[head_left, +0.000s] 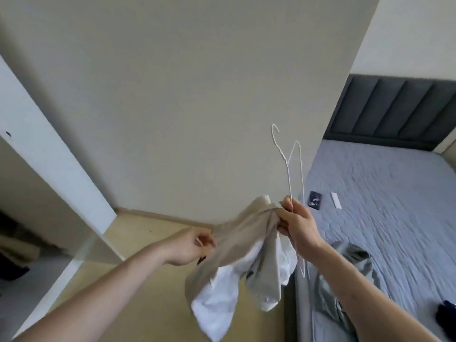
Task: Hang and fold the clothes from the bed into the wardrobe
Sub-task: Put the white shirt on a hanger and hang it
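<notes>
The right hand point(299, 224) pinches both the thin white wire hanger point(293, 169), pointing upward, and the beige-and-white garment point(246, 245); the left hand point(191, 246) grips the garment's lower-left edge.

A plain off-white wall point(172, 95) fills most of the view and ends in a corner edge at the right. Below it a light wooden skirting point(160, 215) meets a pale yellowish floor point(148, 280). At the left stands a white panel point(49, 156) beside a dark recess. At the right a dark grey padded headboard point(394, 112) rises against the wall under soft, even light.
</notes>
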`<state>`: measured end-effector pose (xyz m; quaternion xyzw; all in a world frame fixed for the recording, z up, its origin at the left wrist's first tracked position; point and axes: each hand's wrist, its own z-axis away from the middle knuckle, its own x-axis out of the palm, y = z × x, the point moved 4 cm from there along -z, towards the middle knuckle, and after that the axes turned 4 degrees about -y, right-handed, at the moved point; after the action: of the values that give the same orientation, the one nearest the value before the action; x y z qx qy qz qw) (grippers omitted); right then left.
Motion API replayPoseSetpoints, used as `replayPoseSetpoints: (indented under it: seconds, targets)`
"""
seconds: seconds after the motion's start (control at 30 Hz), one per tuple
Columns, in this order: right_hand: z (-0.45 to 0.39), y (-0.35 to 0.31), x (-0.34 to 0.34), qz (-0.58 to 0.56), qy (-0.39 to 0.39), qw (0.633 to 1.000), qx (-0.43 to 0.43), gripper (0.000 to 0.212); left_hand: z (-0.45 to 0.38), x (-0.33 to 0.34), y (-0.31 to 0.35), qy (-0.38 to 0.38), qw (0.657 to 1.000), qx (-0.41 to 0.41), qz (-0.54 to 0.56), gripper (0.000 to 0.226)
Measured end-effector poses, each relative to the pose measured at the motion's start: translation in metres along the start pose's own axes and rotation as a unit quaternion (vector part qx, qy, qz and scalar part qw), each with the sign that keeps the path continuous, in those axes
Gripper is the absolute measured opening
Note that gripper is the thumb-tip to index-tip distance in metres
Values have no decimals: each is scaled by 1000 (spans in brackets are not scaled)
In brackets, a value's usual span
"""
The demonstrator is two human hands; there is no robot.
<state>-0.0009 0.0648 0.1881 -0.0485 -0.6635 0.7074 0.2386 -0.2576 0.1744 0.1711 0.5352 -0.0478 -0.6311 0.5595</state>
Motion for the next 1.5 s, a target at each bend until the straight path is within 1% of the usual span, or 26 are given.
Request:
replayPoseSetpoints:
  seconds: [0.07, 0.1, 0.17, 0.23, 0.3, 0.4, 0.47, 0.53, 0.57, 0.63, 0.67, 0.73, 0.77, 0.8, 0.87, 0.9, 0.97, 1.0, 1.03, 1.1, 1.17, 1.23, 1.3, 1.33, 1.4, 1.5]
  targets:
    - [1, 10, 22, 24, -45, 999, 11, 42, -10, -8, -8, 42, 992, 20, 114, 41]
    - [2, 15, 30, 34, -59, 998, 13, 41, -13, -9, -11, 48, 990, 25, 127, 55]
    - [5, 17, 45, 53, -79, 995, 12, 41, -21, -9, -13, 39, 994, 33, 94, 76]
    - [9, 13, 56, 79, -97, 992, 7, 37, -29, -6, -10, 1, 998, 45, 36, 83]
    - [15, 7, 63, 111, -100, 989, 0, 35, -34, 5, -4, -57, 997, 48, 1, 83]
    - [26, -1, 61, 138, -77, 987, -27, 40, -39, 28, 3, -123, 991, 46, 30, 81]
    - [34, -7, 51, 145, -52, 987, -41, 48, -38, 36, 6, -152, 986, 64, 33, 69]
    - [42, -12, 35, 162, -21, 985, -53, 51, -33, 43, 4, -191, 977, 91, -22, 53]
    - [47, -13, 25, 174, -4, 983, -59, 50, -29, 45, 2, -193, 976, 100, -32, 44]
    - [54, -13, 4, 203, 31, 977, -63, 48, -22, 44, -1, -148, 982, 113, 36, 25]
    - [57, -12, -7, 220, 52, 972, -57, 47, -16, 39, 1, -98, 983, 120, 99, 20]
    - [61, -7, -26, 262, 90, 961, -26, 41, -3, 24, 12, 26, 963, 169, 206, 25]
    - [63, -5, -29, 284, 101, 954, -3, 36, 6, 17, 22, 67, 946, 199, 249, 32]
    - [65, -2, -30, 304, 109, 946, 20, 29, 14, 11, 33, 88, 927, 225, 287, 38]
    - [68, 2, -21, 327, 111, 937, 60, 25, 27, 4, 53, 99, 899, 246, 347, 46]
    - [69, 4, -13, 322, 104, 937, 88, 24, 33, 3, 61, 94, 898, 246, 353, 46]
    - [72, 12, 12, 276, 76, 943, 168, 30, 43, 10, 69, 88, 915, 248, 304, 43]
    - [72, 16, 26, 256, 60, 940, 216, 44, 49, 17, 71, 81, 926, 256, 265, 41]
    - [73, 20, 39, 252, 41, 931, 260, 57, 55, 24, 73, 72, 934, 269, 225, 41]
    - [74, 26, 60, 263, -11, 911, 317, 67, 67, 40, 78, 61, 938, 302, 157, 41]
    - [75, 32, 75, 261, -78, 899, 344, 61, 76, 54, 81, 57, 938, 327, 100, 43]
    - [75, 39, 86, 284, -136, 876, 364, 44, 83, 63, 77, 63, 940, 330, 55, 46]
    - [72, 47, 90, 348, -146, 847, 373, 22, 86, 65, 68, 77, 942, 326, 10, 45]
    - [71, 53, 94, 367, -143, 842, 369, 18, 89, 64, 62, 84, 943, 323, -2, 42]
    - [67, 60, 97, 363, -131, 855, 347, 21, 98, 65, 56, 95, 943, 320, -9, 39]
    - [57, 63, 99, 274, -75, 912, 297, 24, 111, 74, 42, 129, 952, 270, 60, 39]
